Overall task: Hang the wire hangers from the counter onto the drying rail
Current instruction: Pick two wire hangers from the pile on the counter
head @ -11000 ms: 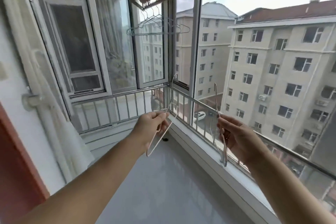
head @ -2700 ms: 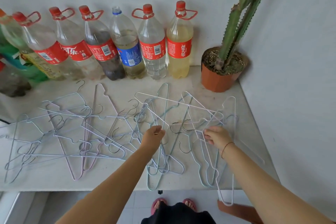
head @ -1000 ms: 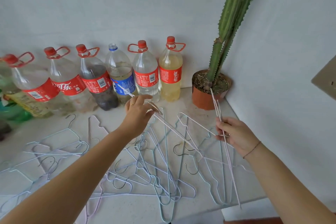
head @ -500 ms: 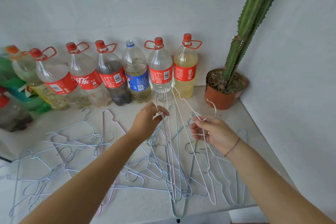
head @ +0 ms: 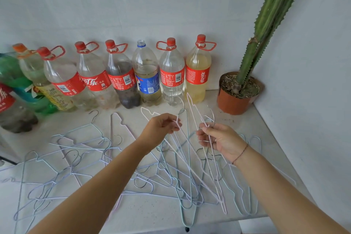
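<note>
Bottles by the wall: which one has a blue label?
The third bottle from the cactus pot: it alone has a blue label, and it lacks a red handle.

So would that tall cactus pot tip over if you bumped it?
Probably easily: the cactus rises far above its small orange pot, so it looks top-heavy. Its stem leans right, so it would likely fall toward the wall.

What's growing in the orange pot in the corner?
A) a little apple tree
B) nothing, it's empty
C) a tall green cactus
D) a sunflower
C: a tall, spiny green cactus rises out of the soil in the orange pot.
</note>
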Tool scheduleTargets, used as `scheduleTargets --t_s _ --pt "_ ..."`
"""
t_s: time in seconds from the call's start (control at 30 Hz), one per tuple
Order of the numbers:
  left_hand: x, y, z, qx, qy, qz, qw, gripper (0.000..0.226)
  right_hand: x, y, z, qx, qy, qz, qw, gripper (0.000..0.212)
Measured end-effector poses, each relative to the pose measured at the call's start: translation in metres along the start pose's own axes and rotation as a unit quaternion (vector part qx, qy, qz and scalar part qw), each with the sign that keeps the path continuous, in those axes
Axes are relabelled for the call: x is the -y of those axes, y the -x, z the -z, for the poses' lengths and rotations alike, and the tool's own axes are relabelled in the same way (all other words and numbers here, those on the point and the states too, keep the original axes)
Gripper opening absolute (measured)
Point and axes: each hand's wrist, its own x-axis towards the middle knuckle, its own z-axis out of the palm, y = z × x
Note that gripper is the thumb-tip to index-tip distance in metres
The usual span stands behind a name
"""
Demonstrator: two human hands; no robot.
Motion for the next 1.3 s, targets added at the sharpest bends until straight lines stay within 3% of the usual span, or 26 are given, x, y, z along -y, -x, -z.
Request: scheduleTargets --t_s 0.33,0.47,0.6,0.83,1.07,1.3 --pt "-0.007 0.007 -0.001 0.02 0.217 0.076 0.973 0.036 -0.002 -0.003 -0.01 0.033 -0.029 -0.017 0.999 0.012" --pt "-0.009 0.016 0.004 0.002 0.199 0.071 0.977 0.057 -0.004 -0.004 -0.019 0.051 -0.044 -0.017 0.998 0.019" --pt "-0.005 0.035 0.01 -0.078 0.16 0.062 0.982 0.061 -0.005 -0.006 -0.031 0.074 -0.05 -0.015 0.996 0.019" --pt "-0.005 0.089 0.025 -0.226 0.187 0.085 0.952 0.027 -0.005 0.002 -0.053 0.12 -0.025 -0.027 0.992 0.015" --pt "-0.003 0.189 0.022 -0.396 0.2 0.11 0.889 0.009 -0.019 0.029 -0.087 0.239 0.123 -0.07 0.961 0.017" --pt "-0.019 0.325 -0.004 -0.559 0.204 0.15 0.789 0.016 -0.049 0.096 -0.135 0.376 0.19 -0.094 0.902 0.017"
